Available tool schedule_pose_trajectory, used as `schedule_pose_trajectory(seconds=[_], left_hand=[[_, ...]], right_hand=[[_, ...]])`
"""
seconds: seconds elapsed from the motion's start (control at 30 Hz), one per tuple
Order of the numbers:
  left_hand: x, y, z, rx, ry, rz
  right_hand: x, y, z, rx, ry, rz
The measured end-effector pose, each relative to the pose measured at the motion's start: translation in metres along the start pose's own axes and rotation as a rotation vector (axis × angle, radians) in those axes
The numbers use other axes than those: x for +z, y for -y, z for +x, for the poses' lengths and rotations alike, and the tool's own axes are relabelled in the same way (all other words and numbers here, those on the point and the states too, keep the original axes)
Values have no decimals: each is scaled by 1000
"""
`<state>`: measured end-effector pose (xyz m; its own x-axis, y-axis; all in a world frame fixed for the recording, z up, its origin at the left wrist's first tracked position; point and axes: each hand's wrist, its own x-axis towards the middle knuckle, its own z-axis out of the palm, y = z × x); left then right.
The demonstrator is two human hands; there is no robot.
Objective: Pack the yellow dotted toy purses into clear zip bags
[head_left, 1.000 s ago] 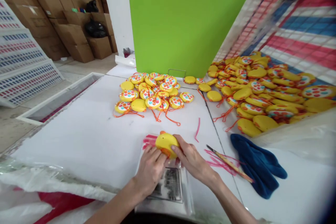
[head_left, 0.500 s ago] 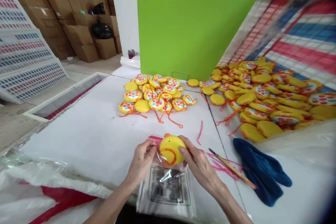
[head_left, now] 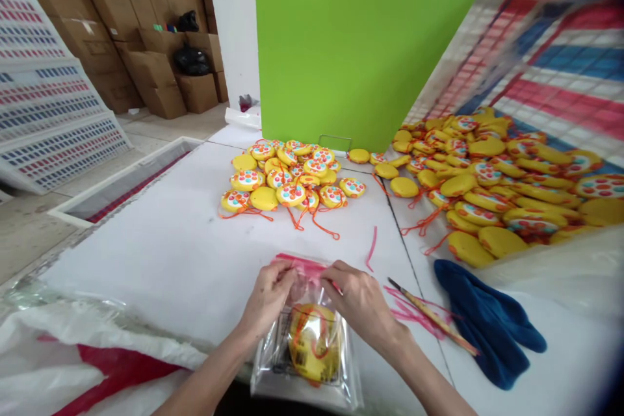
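A clear plastic bag point(head_left: 266, 370) with a pink strip along its top lies at the table's near edge. Inside it rests a yellow toy point(head_left: 314, 351) with an orange cord, seen through the film and dark print. My left hand point(head_left: 270, 292) pinches the left part of the bag's mouth. On the right part of that mouth, my right hand point(head_left: 358, 292) has its fingers closed on the film. Beyond my hands sits a cluster of similar yellow toys point(head_left: 292, 193), several with white faces and coloured dots and orange cords.
A larger heap of yellow toys point(head_left: 458, 184) fills the right side. Near my right hand lie a thin brush-like tool point(head_left: 429, 312), pink strips point(head_left: 409, 312) and a dark blue cloth point(head_left: 487, 325). A green panel point(head_left: 341, 45) stands at the back; white crates point(head_left: 53, 97) are at left.
The yellow toy has gone from my right hand down into the clear bag. My right hand has moved to the bag's mouth and now grips it beside my left hand.
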<state>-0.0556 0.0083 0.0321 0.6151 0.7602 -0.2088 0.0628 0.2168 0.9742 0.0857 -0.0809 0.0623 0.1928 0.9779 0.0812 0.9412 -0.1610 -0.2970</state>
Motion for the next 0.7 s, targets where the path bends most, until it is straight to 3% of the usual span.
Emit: schedule_pose_trajectory(seconds=[0.1,0.2,0.37,0.47,0.57,0.7], left_hand=[[-2,3,-2,-14,41,-27],[-1,1,-3,39,120,11],[6,-6,-6,233,65,388],[8,-7,-9,305,66,515],[5,-3,-12,270,78,451],[-6,3,-12,106,83,210]], right_hand=[[7,9,5,-26,-79,132],[9,18,9,-45,-86,103],[9,31,15,-82,-75,-88],[9,28,16,-31,-137,-49],[11,2,8,79,-243,108],[7,-70,-23,330,-341,79]])
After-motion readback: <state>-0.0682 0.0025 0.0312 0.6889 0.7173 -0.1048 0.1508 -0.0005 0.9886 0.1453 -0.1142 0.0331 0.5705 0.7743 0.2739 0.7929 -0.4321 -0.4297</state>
